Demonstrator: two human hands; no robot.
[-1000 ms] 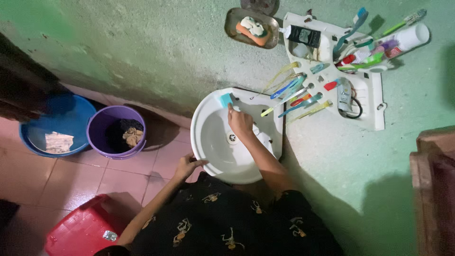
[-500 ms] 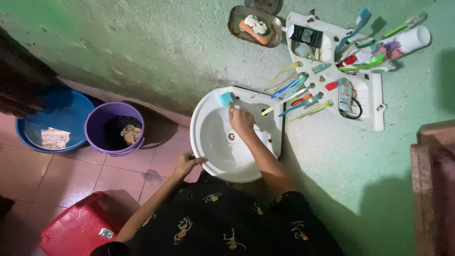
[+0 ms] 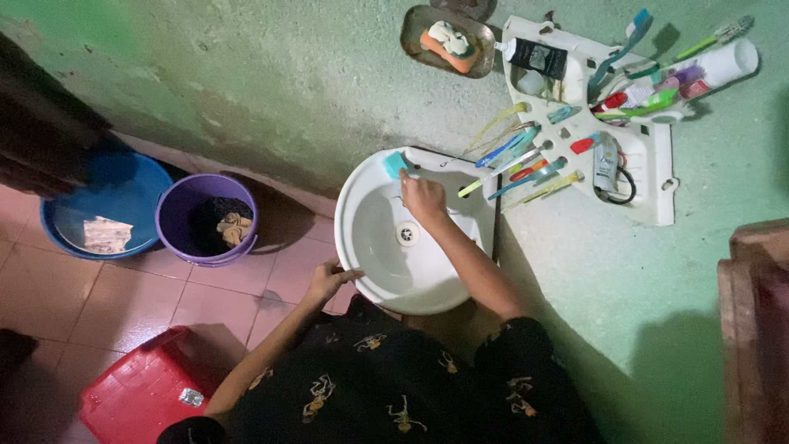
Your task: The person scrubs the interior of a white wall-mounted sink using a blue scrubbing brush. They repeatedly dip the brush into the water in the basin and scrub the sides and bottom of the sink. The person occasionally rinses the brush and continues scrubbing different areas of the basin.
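Two hands at the sink [image 3: 374, 247]: right hand [image 3: 422, 196] grip pinching blue sponge [image 3: 394, 164], left hand [image 3: 327, 279] clasping rim.

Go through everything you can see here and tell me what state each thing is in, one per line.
Right hand: grip closed on teal sponge, at the basin's back rim.
Left hand: holding the white basin by its front rim.
Basin: empty, drain uncovered.
Purple bucket: open, cloth inside.
Blue tub: open, a pale rag inside.
Red stool: standing on the floor, untouched.
Soap dish: holding orange soap.
Wall rack: crowded with toothbrushes and tubes.
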